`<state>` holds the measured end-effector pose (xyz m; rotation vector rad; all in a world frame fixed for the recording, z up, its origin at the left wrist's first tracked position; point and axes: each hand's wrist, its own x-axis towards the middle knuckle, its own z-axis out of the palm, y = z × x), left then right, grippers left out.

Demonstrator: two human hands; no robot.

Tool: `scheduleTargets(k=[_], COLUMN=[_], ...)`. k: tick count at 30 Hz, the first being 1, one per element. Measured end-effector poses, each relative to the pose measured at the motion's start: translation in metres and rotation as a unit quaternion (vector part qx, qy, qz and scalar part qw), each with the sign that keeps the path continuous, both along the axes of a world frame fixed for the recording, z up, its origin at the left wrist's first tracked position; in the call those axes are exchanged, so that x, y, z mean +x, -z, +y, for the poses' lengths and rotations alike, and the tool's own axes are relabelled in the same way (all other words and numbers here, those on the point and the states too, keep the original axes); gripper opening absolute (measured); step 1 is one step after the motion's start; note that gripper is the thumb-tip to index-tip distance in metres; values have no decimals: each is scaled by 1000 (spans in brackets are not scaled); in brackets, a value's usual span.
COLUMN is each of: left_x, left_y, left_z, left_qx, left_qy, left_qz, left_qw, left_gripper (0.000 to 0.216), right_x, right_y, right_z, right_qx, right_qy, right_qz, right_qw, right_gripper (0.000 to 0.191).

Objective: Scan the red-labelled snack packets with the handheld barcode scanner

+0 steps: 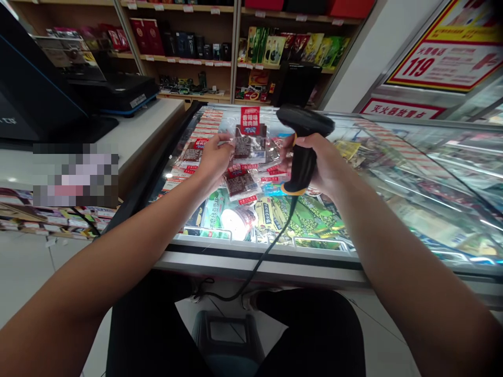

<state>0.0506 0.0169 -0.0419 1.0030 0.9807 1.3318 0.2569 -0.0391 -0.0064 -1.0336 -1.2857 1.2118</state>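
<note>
Left hand (214, 157) fingers pinch crinkly clear snack packet (245, 149); right hand (320, 162) fingers clench matte black scanner (302, 141).

A shop: shelves (196, 57) of packaged goods with price tags, a glass-topped freezer (393, 173) of ice creams, a till (35, 89).

Open air above the freezer's glass lid (393, 173); counter (137, 131) crowding the left.

Black scanner (304, 141), red-labelled clear packet (249, 137).
</note>
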Motion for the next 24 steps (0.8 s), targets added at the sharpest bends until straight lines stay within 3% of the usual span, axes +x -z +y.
scheduleTargets(k=[3,5,24], left_x=[-13,-18,-24], left_y=[-8,-11,-10], left_z=[8,12,18], left_qx=[34,46,54], left_qy=[-34,-50,-61], left_qz=[-13,-12,20], left_qw=[999,998,996], left_gripper=[14,15,13], right_x=[-7,-13,-22], right_y=[-9,-9,-5], right_z=[-13,-17,-21], right_qx=[-138,-175,-165], right_qy=[-80,-102,-83], right_qz=[37,42,8], right_qw=[987,978,983], right_gripper=[14,15,14])
